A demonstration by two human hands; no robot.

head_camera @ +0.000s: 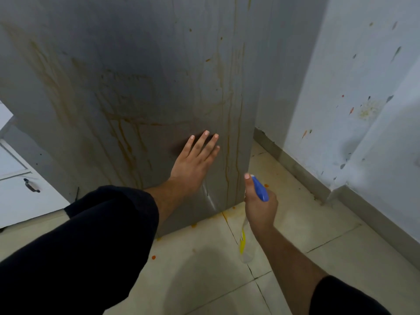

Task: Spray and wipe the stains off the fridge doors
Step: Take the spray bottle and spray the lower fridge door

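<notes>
The grey fridge door [141, 71] fills the upper left and middle of the view. Orange-brown drip stains [127, 137] run down its lower half and along its right edge. My left hand [193, 164] lies flat on the lower door, fingers spread, holding nothing. My right hand [261, 205] is closed around a clear spray bottle [246, 248] with a blue trigger head [260, 188] and yellow label, just right of the door's bottom corner, nozzle towards the door. No cloth is in view.
Beige floor tiles [306, 223] carry orange spots near the fridge's foot. A white wall [341, 98] with coloured splatters stands to the right, with a grey skirting. A white cabinet with a dark handle [31, 185] is at the left.
</notes>
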